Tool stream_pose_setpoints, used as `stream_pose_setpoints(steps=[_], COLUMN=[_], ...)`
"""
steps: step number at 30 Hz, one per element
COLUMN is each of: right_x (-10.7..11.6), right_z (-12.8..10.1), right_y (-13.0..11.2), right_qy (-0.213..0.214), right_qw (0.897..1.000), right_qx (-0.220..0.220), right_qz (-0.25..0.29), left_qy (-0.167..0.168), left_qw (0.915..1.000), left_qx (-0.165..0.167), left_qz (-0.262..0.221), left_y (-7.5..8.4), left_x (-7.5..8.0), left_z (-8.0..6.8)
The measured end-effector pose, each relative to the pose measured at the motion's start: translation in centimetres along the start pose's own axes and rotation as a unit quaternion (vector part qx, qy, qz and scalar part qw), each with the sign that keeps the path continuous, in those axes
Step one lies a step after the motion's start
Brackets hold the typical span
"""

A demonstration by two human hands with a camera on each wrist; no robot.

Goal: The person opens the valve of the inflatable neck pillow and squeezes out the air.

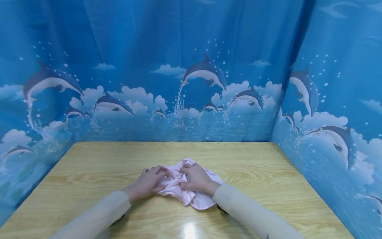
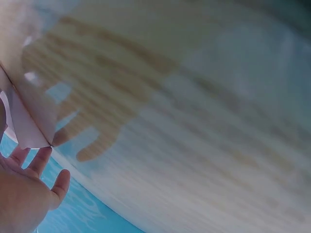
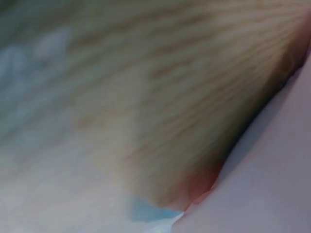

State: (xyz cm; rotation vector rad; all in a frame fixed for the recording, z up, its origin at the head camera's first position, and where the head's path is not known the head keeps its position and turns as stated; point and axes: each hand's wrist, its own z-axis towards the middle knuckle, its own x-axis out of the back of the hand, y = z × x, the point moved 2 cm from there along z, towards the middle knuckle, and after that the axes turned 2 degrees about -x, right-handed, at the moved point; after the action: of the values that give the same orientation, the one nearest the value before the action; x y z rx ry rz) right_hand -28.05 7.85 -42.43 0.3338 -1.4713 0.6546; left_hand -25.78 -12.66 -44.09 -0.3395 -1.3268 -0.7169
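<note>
Wrapping from nine o'clock through twelve to three, a blue dolphin curtain (image 1: pixel 149 36) surrounds the wood-grain table (image 1: pixel 262 166). Near the table's middle lies a crumpled pink cloth (image 1: pixel 202 201). Over it, from four o'clock, the right hand (image 1: pixel 197 179) rests with thumb and fingers apart; from eight, the left hand (image 1: pixel 146 183) touches it, fingers spread. Whether either pinches fabric, I cannot tell. Handling it well probably calls for light, even pressure, lest the twisted folds between the hands tighten or the rounded edge at five o'clock tuck under.

Pale pink is shown by the cloth (image 1: pixel 175 188), yellowish wood grain by the bench (image 1: pixel 262 176); blue curtains (image 1: pixel 155 33) are splashed with grey-and-white dolphins (image 1: pixel 205 69)!
</note>
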Motion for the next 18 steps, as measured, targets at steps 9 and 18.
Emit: stream_pose_setpoints(steps=[9, 18], right_x=[-0.11, 0.16], right_z=[-0.67, -0.86], right_y=[0.18, -0.4], right_qy=[-0.031, -0.084], right_qw=[0.999, 0.996], right_qx=[-0.019, -0.031], right_qz=[-0.005, -0.023], left_qy=[0.018, 0.013], left_qw=[0.9998, 0.9994], left_qx=[-0.005, 0.016], left_qz=[0.005, -0.027], left_y=[-0.05, -0.01], left_x=[-0.08, 0.04], left_z=[-0.07, 0.03])
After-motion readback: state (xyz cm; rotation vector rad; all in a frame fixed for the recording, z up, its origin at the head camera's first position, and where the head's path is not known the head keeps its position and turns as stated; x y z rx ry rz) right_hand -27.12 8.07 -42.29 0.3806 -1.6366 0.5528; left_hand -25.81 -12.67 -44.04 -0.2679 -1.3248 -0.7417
